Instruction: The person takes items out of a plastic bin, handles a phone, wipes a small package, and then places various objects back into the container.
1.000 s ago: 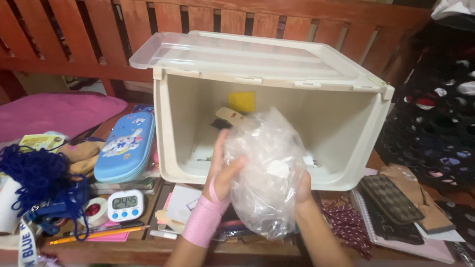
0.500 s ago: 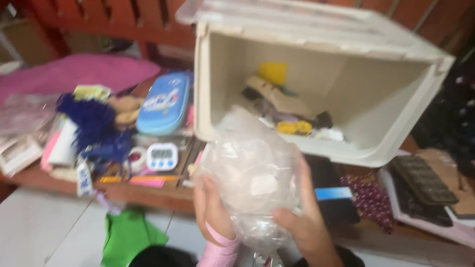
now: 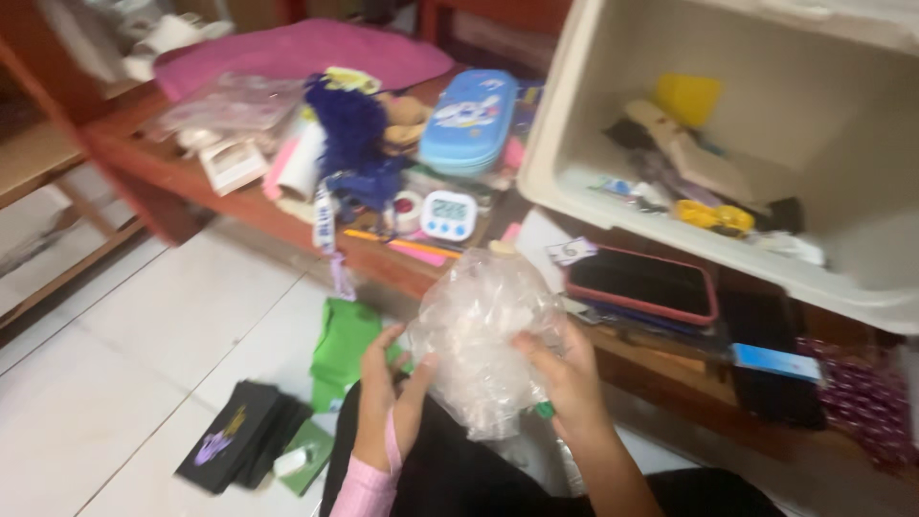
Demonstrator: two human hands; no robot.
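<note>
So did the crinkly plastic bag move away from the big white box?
Yes. The plastic bag, held in both hands, was right at the box opening; now it is lower, below the table edge.

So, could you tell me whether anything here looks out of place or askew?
Yes. The cream storage bin lies tipped on its side on the wooden bench, opening forward, small items loose inside. A green bag and black booklets lie on the tiled floor. Both hands, left hand and right hand, hold a crumpled clear plastic bag.
</note>
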